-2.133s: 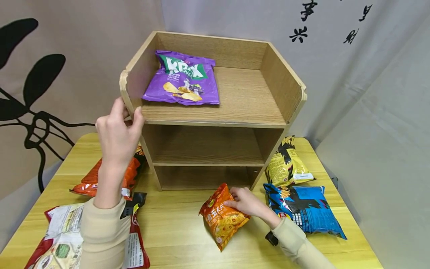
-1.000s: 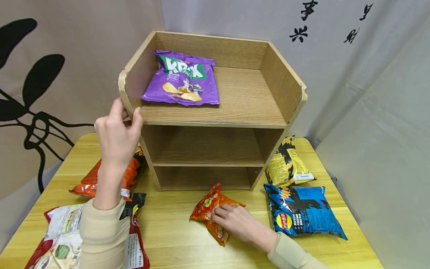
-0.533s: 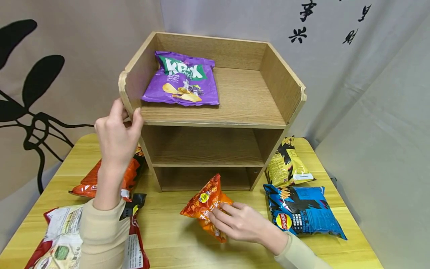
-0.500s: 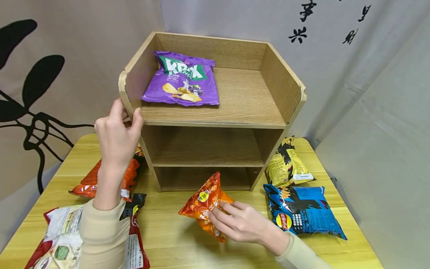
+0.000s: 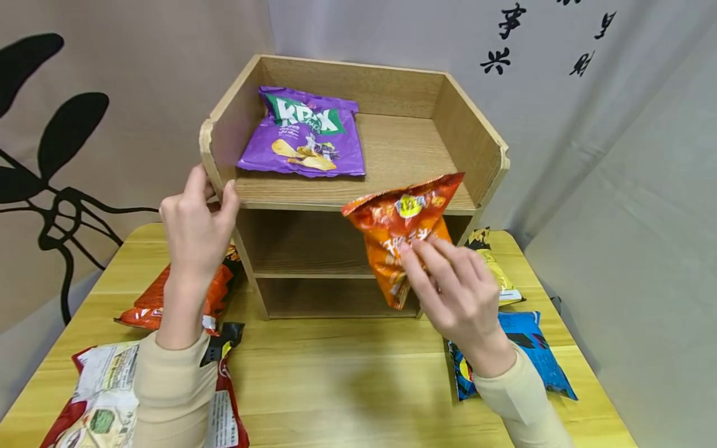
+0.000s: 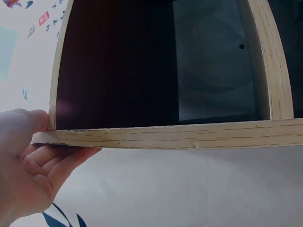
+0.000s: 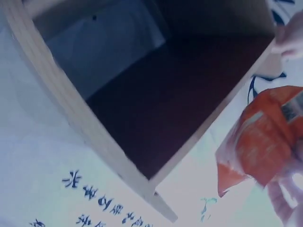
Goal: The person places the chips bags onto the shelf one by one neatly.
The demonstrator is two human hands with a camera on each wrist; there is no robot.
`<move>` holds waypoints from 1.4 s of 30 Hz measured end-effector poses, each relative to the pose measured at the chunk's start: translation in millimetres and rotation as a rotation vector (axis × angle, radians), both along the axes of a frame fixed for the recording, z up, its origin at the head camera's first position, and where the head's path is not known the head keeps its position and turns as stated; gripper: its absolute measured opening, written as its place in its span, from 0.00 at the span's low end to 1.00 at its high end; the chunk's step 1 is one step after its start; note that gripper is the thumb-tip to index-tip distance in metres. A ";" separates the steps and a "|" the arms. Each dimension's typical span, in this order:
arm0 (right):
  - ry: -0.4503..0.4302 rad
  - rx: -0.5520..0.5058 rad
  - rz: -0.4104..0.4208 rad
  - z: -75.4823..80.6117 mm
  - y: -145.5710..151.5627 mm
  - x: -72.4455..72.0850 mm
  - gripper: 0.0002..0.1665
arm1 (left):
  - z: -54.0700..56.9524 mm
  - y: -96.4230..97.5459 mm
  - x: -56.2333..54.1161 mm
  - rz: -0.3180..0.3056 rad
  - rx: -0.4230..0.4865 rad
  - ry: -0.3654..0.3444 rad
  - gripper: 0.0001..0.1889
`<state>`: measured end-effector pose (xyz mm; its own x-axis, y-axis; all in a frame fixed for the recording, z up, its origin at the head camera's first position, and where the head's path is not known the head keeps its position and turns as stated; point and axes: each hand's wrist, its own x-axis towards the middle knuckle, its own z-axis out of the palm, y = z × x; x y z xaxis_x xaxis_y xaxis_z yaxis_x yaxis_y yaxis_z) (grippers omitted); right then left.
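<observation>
An orange snack bag (image 5: 386, 242) is raised off the table in front of the shelf's right half, its top corner overlapping the upper deck in the head view. My right hand (image 5: 456, 292) grips its lower right side, thumb hidden behind it; the right wrist view shows the orange bag (image 7: 265, 142) near the shelf's edge. With thumb and fingers, my left hand (image 5: 198, 230) pinches the front edge of the left side panel of the wooden shelf (image 5: 358, 206). In the left wrist view, my left hand (image 6: 33, 161) has that panel between thumb and fingers. A purple chip bag (image 5: 308, 134) lies on the top deck, at left.
At the table's left lie a red-orange bag (image 5: 148, 305) and a white and red bag (image 5: 106, 386), partly behind my left forearm. A yellow bag (image 5: 493, 261) and a blue bag (image 5: 532, 348) lie at right, partly covered by my right arm.
My right hand has picked the orange bag up from the table and carried it up and to the right, to the height of the top deck. My left hand stays on the panel.
</observation>
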<state>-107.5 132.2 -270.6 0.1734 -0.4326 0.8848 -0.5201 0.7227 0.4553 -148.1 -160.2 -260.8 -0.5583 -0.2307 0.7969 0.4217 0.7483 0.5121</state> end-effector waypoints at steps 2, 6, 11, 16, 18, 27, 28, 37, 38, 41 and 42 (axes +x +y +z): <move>-0.039 -0.071 -0.051 6.0 0.7 -7.2 0.11 | -0.4 -0.1 -0.1 0.001 -0.003 0.002 0.11; -0.130 -0.136 -0.148 14.7 0.6 -20.7 0.19 | -0.8 0.2 0.0 0.005 0.011 0.003 0.11; -0.233 -0.146 -0.180 20.0 0.1 -32.4 0.20 | -0.4 0.6 -0.1 0.002 0.014 0.005 0.11; -0.389 -0.043 -0.230 17.2 4.0 -36.7 0.20 | 0.0 0.8 -0.2 -0.005 0.011 0.006 0.11; -0.454 -0.004 -0.258 14.2 6.1 -36.8 0.29 | 0.0 1.0 -0.5 -0.008 0.011 0.006 0.11; -0.602 0.028 -0.370 15.7 6.8 -45.5 0.28 | -0.5 -1.1 -0.3 -0.009 -0.022 0.009 0.11; -0.620 0.021 -0.379 15.8 6.8 -47.8 0.27 | -0.8 -1.8 -0.5 -0.009 -0.035 0.009 0.11; -0.523 -0.114 -0.341 6.8 -3.5 -51.7 0.25 | -1.7 -3.0 -2.2 -0.007 -0.057 0.008 0.12; -0.513 -0.123 -0.337 6.4 -4.9 -51.7 0.25 | -1.6 -2.8 -2.2 -0.006 -0.052 0.008 0.12; -0.556 -0.114 -0.359 7.6 -7.5 -53.7 0.29 | -1.0 -2.1 -1.9 -0.006 -0.043 0.008 0.12; -0.595 -0.104 -0.373 8.4 -8.0 -54.9 0.31 | -0.7 -1.8 -1.5 -0.006 -0.042 0.007 0.12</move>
<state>-162.4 124.1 -262.2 -0.4950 -0.2772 0.8235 -0.3688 0.9252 0.0898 -149.6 -161.9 -261.5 -0.5541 -0.1935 0.8097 0.4293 0.7669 0.4771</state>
